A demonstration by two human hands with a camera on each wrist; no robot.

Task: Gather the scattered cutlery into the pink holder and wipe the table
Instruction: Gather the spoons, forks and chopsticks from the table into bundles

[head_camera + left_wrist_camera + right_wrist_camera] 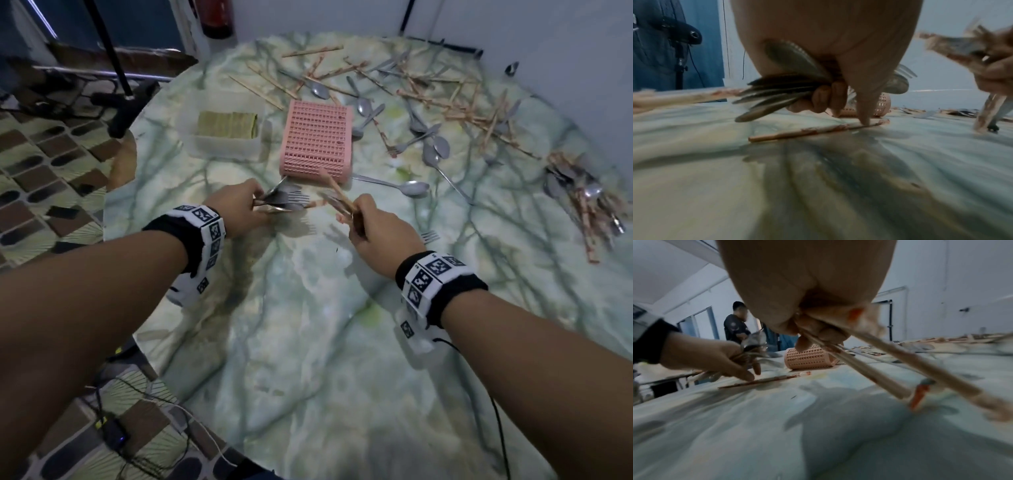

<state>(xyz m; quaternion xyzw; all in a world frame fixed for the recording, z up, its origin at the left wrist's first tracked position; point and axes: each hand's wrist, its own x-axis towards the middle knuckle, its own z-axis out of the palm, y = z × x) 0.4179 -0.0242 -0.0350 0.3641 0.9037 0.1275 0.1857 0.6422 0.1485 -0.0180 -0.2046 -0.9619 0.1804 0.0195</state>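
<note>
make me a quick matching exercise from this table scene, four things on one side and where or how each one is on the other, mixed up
Things:
1. pink holder
2. left hand
3. right hand
4. folded cloth

States:
A. grips a bundle of chopsticks
B. lies on its side on the table
C. sits in a clear tub
D. grips a bunch of metal forks and spoons

Pairs: 1-B, 2-D, 3-A, 4-C

The marbled counter point(308, 342) carries a pink holder point(317, 140) lying on its side. Beyond both grips lie scattered spoons point(435, 145) and chopsticks point(445, 99).
</note>
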